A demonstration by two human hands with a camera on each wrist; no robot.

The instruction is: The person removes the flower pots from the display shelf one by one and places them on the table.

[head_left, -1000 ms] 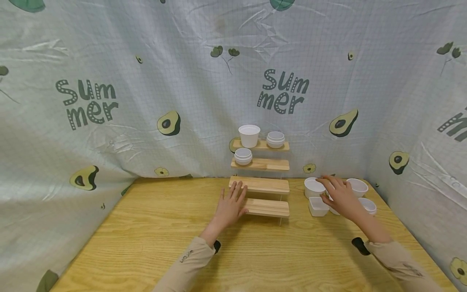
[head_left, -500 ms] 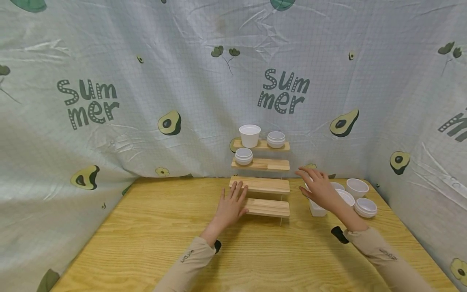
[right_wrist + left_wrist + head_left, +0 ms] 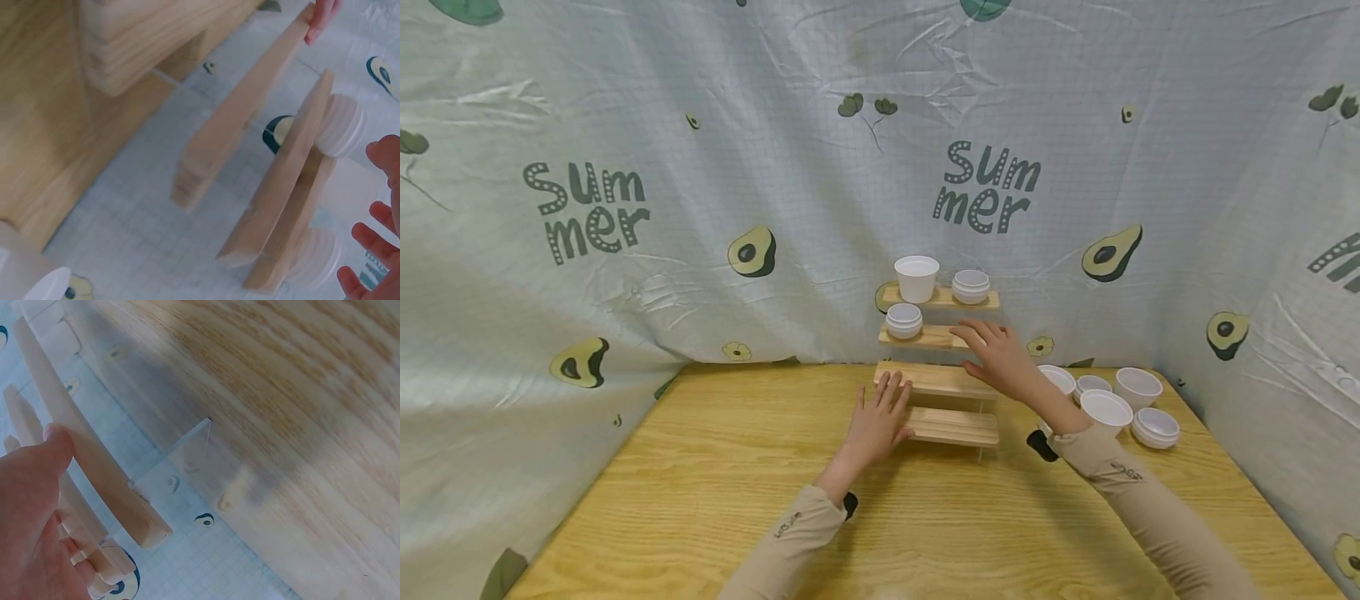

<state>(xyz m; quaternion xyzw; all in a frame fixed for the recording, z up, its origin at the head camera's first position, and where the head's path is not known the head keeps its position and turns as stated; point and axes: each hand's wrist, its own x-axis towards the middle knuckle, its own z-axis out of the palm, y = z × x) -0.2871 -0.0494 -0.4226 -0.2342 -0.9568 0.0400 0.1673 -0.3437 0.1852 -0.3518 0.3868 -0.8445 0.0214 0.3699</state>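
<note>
A four-tier wooden shelf rack stands at the back of the table. My left hand (image 3: 874, 425) rests with straight fingers on its two lower boards; in the left wrist view the thumb (image 3: 57, 447) lies against the edge of the lowest board (image 3: 94, 450). My right hand (image 3: 1003, 358) hovers at the right end of the second board from the top (image 3: 925, 336), its fingers spread and nothing between them in the right wrist view. A white jar (image 3: 904, 322) sits on that board's left end. On the top board are a white tub (image 3: 917, 280) and another white jar (image 3: 971, 287).
Right of the rack, several white containers stand on the table, among them a bowl (image 3: 1138, 386), a wide tub (image 3: 1107, 408) and a low jar (image 3: 1156, 427). My right forearm partly covers this group. A printed curtain (image 3: 820, 183) hangs close behind the rack.
My right hand has moved left from over the white containers to the rack's right side. My left hand has stayed on the lower boards.
</note>
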